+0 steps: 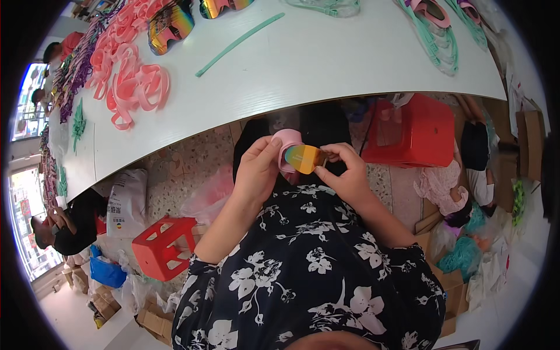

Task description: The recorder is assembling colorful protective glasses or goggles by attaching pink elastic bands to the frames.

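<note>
Two-handed right now: gripping a pink goggle frame (290, 138) by its left side with the fingers of the left hand (255, 166), and pinching a shiny gold-and-blue lens (303, 160) by its right end between the fingers of the right hand (346, 172). Holding both pieces just off the near edge of the white desk (326, 64), overlapping the lens onto the frame, but not managing to tell if seated or just resting there. Wearing a black floral top (315, 274), btw.

Looking over the desk, seeing a heap of pink straps (137, 87) on the left, a rainbow-tinted visor (170, 28) just right of it, and one mint-green strip (239, 45) lying mid-desk. Also spotting mint-strapped pink goggles (441, 35) at the far right.

Down on the floor, noticing a red stool (150, 259) on the left near a pink plastic bag (210, 195), plus another red stool (429, 128) on the right by the desk edge.
</note>
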### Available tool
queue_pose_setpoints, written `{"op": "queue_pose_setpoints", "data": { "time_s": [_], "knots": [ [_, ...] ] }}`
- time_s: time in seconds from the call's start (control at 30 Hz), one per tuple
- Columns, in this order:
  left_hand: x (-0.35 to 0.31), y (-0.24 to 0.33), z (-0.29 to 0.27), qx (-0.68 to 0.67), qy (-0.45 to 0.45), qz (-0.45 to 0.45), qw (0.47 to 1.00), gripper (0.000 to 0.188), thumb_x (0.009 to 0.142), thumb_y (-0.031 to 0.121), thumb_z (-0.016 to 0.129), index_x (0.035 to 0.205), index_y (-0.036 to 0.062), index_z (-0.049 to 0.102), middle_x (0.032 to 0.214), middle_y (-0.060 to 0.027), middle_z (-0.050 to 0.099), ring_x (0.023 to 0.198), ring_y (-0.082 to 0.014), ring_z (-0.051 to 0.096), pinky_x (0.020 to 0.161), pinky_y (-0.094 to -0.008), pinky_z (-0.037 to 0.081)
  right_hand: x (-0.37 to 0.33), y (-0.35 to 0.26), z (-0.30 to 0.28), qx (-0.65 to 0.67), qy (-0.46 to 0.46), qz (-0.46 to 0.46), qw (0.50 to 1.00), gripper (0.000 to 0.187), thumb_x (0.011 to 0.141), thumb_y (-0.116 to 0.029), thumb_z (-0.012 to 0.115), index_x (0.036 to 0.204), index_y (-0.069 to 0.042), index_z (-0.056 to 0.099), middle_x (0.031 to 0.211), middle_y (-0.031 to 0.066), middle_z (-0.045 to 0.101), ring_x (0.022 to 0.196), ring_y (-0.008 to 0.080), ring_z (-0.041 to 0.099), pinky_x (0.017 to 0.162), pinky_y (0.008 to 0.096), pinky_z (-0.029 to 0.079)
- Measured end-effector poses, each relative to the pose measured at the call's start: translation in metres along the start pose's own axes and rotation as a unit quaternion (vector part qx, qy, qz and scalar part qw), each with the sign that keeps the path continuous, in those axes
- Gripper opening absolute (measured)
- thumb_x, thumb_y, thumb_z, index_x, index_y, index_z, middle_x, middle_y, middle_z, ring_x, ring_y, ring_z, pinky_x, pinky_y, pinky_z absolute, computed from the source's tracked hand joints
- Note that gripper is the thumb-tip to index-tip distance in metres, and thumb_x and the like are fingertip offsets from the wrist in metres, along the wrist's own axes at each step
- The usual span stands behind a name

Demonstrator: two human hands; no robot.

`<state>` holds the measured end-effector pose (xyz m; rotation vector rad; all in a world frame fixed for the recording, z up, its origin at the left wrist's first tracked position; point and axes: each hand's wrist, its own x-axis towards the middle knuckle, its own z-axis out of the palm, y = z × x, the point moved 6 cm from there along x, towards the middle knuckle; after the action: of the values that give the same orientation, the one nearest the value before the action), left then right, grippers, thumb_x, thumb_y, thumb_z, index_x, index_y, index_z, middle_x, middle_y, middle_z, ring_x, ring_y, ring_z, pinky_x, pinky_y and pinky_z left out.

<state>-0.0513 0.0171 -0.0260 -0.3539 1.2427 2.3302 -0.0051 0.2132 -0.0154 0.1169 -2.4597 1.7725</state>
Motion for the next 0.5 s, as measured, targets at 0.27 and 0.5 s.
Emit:
{"op": "queue_pose_setpoints", "data": {
  "time_s": [0.27,0.5],
  "knots": [
    [-0.004,-0.0015,0.0013,-0.003,0.017,0.003,1.0,0.02,0.101,0.018,0.062,0.11,-0.0004,0.061,0.101,-0.0105,0.069,0.087,-0.0182,0.068,0.073,-0.0359,0.057,-0.0038,-0.0041,0.0048,-0.002,0.082,0.006,0.997,0.038,0.075,-0.008,0.084,0.109,-0.002,0.067,0.1,0.0092,0.066,0.086,0.0186,0.064,0.079,0.03,0.052],
    [-0.002,-0.0029,0.0018,-0.022,0.03,0.006,0.999,0.019,0.101,0.017,0.061,0.11,0.0004,0.059,0.098,-0.0116,0.07,0.083,-0.0201,0.069,0.066,-0.0345,0.057,-0.0042,-0.0047,0.0077,0.017,0.096,0.002,0.995,0.038,0.074,-0.007,0.084,0.108,-0.002,0.067,0.099,0.0092,0.065,0.087,0.0188,0.063,0.077,0.0301,0.052]
  ]
}}
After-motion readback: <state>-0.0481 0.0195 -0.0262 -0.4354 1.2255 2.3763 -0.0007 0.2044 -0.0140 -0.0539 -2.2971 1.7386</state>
